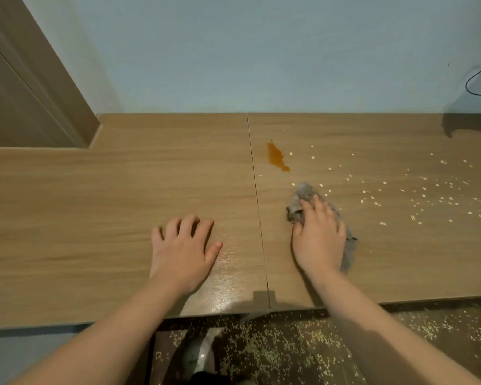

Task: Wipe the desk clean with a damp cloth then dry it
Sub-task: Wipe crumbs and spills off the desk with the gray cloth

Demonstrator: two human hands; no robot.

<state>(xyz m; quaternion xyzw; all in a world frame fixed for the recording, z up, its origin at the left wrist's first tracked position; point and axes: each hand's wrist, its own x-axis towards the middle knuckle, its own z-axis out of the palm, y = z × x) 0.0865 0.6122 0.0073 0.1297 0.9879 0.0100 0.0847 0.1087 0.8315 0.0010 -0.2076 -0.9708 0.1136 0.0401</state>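
Wood-grain laminate covers the bench (pixel 95 190), split by a thin dark seam (pixel 257 201). Just right of the seam lies a crumpled grey cloth (pixel 303 193), soft and bunched. The right hand (pixel 318 240) presses it flat to the surface, fingers spread apart on top. The left hand (pixel 184 251) rests palm down left of the seam, fingers apart and slightly bent, holding nothing. A glossy wet patch (pixel 231 273) shines beside it. Beyond the cloth sits an elongated orange-brown spill (pixel 277 157). Pale flakes (pixel 428 195) – possibly oats – scatter to the right and thickly across the dark floor (pixel 289 351) below. A black cable (pixel 478 81) loops on the pale blue wall (pixel 233 51).
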